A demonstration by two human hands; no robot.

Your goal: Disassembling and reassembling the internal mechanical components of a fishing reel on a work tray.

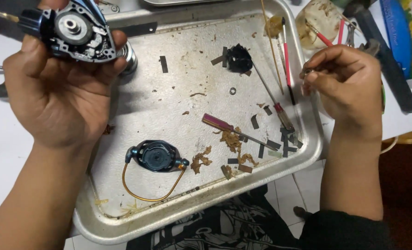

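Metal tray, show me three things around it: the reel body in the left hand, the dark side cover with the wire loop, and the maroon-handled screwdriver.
Reel body point(78, 30), head view, on its round central hub.
Side cover point(156, 156), head view, on its dark middle.
Screwdriver point(217, 123), head view, on its maroon handle.

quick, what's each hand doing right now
Left hand: closed around the opened fishing reel body, held up over the metal tray.
Right hand: fingertips pinched together at the tray's right edge; whatever they pinch is too small to tell.
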